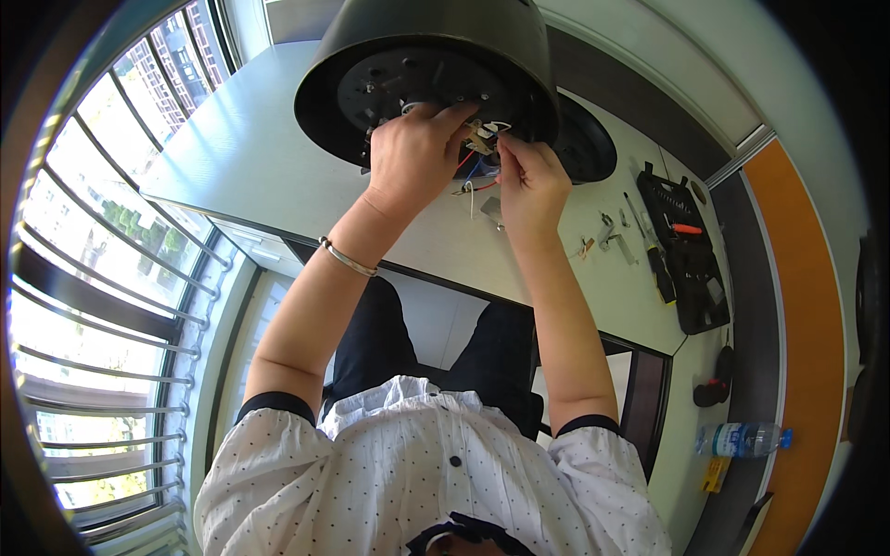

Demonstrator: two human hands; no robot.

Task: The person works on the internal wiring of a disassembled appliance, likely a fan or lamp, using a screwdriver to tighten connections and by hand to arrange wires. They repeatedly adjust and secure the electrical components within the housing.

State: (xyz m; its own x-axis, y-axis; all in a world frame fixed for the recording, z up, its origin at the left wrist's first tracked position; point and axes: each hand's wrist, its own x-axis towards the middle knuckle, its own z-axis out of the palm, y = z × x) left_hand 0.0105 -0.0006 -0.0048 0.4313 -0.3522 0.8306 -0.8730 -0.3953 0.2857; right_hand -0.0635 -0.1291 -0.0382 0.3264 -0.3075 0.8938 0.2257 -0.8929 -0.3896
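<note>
**Both hands at the open underside of a tipped black appliance**

Head view: A large round black appliance [422, 69] lies tipped on its side at the far part of the white worktop [250, 157], so that its underside faces the person and the parts inside can be reached from a seated position. The left hand [413, 153] presses against that underside, its fingers [445, 119] curled close around a small pale part [480, 137], apparently to hold it steady. The right hand [530, 185] sits just beside it, its fingers [508, 148] pinched narrow at the same spot; whether they grip the part or one of the thin wires cannot be told. Red and blue wires [475, 171] hang loose below the two hands, trailing out of the opening.

A round black cover [586, 144] lies flat behind the right hand, set aside off the body. Farther right, an open black tool case [691, 264] and loose small metal pieces [607, 232] rest within the right arm's reach. A clear water bottle [742, 438] lies well apart, at the lower right.
</note>
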